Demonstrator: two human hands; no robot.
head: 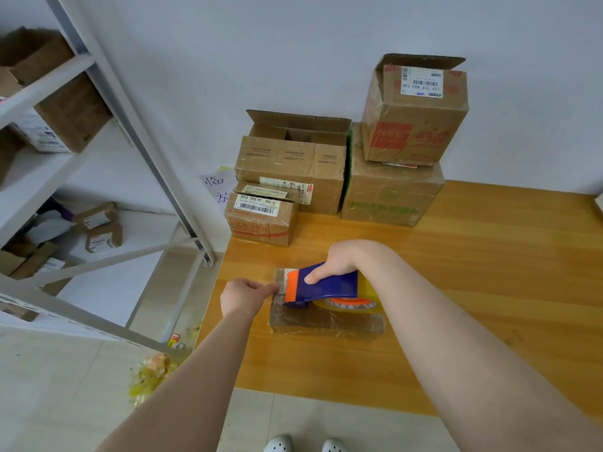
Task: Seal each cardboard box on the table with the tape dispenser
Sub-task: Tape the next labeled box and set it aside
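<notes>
Tape dispenser (321, 283) gripped by right hand (339, 259) atop small box (326, 322), left hand (243, 296) pinching box edge

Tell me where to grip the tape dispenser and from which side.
Grip the tape dispenser by its blue body, from above and the far side, as the right hand does now: the orange cutter end points left and the tape roll fills the right end.

label (422, 81) on top stacked box (414, 125): 159 159 A03 160 | paper sheet (216, 185): 临
</notes>
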